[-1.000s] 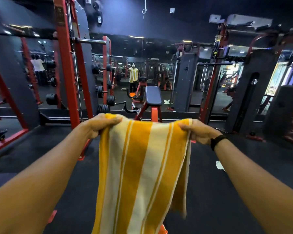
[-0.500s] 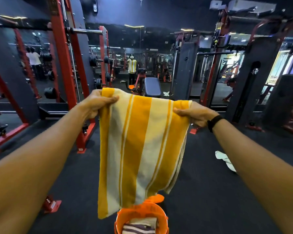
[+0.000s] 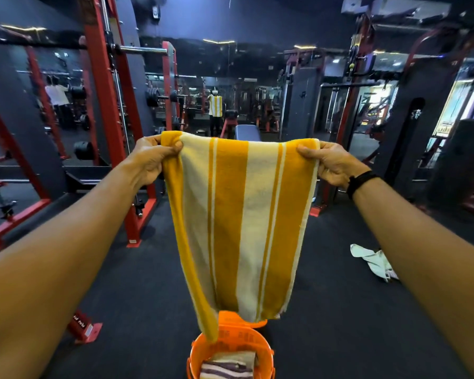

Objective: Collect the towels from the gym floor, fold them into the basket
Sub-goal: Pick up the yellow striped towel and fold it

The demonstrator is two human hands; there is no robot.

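Yellow striped towel [image 3: 241, 222] hangs between both hands, long axis vertical. Left hand [image 3: 151, 160] and right hand [image 3: 330, 164] each pinch a top corner, equally near. Orange basket [image 3: 230, 348] sits directly below the hands, under the hem.

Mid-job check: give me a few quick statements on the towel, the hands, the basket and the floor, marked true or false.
1. Both hands, left hand and right hand, grip the top corners of the yellow striped towel. True.
2. The orange basket is empty. False: a folded purple striped towel lies in it.
3. A pale towel lies on the floor to the right. True.
4. The yellow towel is folded up small. False: it hangs spread out above the basket.
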